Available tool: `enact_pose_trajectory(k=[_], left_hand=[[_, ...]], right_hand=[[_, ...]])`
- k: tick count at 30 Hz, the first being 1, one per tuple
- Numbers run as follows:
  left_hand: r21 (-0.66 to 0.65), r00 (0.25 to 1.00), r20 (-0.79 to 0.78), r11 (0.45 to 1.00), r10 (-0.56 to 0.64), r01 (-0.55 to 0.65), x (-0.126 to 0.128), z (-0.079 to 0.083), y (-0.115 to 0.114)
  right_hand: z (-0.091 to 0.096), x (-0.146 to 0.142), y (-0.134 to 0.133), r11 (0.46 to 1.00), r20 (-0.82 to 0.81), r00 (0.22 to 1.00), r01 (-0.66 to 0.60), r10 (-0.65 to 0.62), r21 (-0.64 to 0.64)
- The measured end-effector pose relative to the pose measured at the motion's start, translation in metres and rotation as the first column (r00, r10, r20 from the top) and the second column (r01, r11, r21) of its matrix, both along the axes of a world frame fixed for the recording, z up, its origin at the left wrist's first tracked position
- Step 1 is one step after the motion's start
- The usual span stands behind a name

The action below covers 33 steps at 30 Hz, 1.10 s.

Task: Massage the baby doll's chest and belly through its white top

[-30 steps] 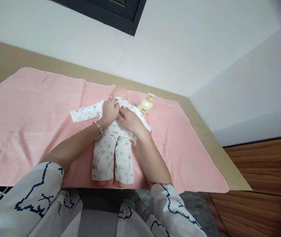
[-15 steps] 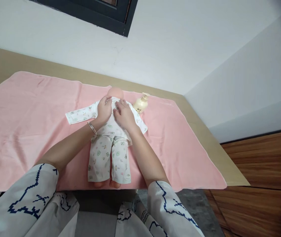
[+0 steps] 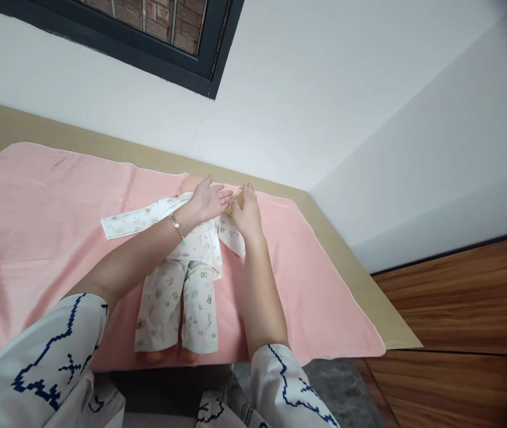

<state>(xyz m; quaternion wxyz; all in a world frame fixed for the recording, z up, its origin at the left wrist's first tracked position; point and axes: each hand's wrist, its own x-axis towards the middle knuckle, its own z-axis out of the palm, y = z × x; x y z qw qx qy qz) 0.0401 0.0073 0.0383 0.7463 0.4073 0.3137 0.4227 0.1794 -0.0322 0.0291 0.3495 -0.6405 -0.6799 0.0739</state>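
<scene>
While doll (image 3: 196,245) lies in printed white pyjamas (image 3: 177,300), left hand (image 3: 206,202) grip spread, right hand (image 3: 246,215) grip unclear.

Pink towel (image 3: 34,208) spread over a tan worktop (image 3: 362,285), dark-framed window (image 3: 146,30) up on the white wall (image 3: 324,89), wooden floor (image 3: 458,309) off right.

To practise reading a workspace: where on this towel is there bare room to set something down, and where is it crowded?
Free: the wide towel left of the doll and its sleeve, and the strip between the right forearm and the towel's right edge. Crowded: the doll's chest, where left hand and right hand meet.
</scene>
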Motion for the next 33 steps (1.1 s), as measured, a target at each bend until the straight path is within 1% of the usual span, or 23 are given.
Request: enact_pose_trajectory(k=[3,5,8,11,14,17,23,26,29,31,33], left_hand=[[-0.082,0.994,0.107,0.996,0.034,-0.025,0.015,0.005,0.011],[-0.1,0.993,0.115,0.995,0.034,-0.022,0.022,0.007,0.013],[-0.062,0.997,0.073,0.998,0.004,0.001,0.025,0.008,0.01],[-0.027,0.997,0.08,1.0,0.002,0.0,0.02,0.006,0.004],[0.003,0.997,0.076,1.0,-0.006,0.006,0.008,0.005,-0.006],[0.004,0.999,0.051,1.0,-0.011,0.011,-0.012,0.009,-0.021],[-0.062,0.999,0.036,0.998,-0.02,0.022,-0.059,0.025,-0.053],[-0.094,0.999,0.047,0.995,-0.011,0.015,-0.075,0.032,-0.063],[-0.12,0.998,0.06,0.993,0.018,-0.011,-0.086,0.036,-0.068],[-0.068,0.998,0.047,0.997,0.028,-0.025,-0.091,0.038,-0.07],[0.007,0.999,0.017,0.999,0.048,-0.048,-0.095,0.038,-0.071]], right_hand=[[-0.004,-0.001,0.003,0.999,0.074,0.997,0.002,0.0,-0.032],[-0.004,-0.001,0.004,0.998,0.148,0.989,0.028,-0.02,-0.051],[-0.003,-0.001,0.003,0.996,0.244,0.968,0.074,-0.062,-0.042],[0.001,-0.002,0.002,0.996,0.256,0.963,0.09,-0.088,0.001],[0.004,-0.002,0.001,0.993,0.225,0.967,0.109,-0.116,0.043],[0.005,-0.005,0.002,0.991,0.229,0.965,0.118,-0.13,0.064],[0.012,-0.011,0.01,0.974,0.324,0.919,0.215,-0.226,0.07],[0.016,-0.01,0.012,0.97,0.418,0.878,0.241,-0.235,0.04],[0.017,-0.01,0.009,0.958,0.458,0.849,0.287,-0.262,0.018],[0.015,-0.01,0.005,0.959,0.465,0.846,0.283,-0.26,0.022],[0.012,-0.008,0.002,0.967,0.468,0.852,0.252,-0.237,0.031]])
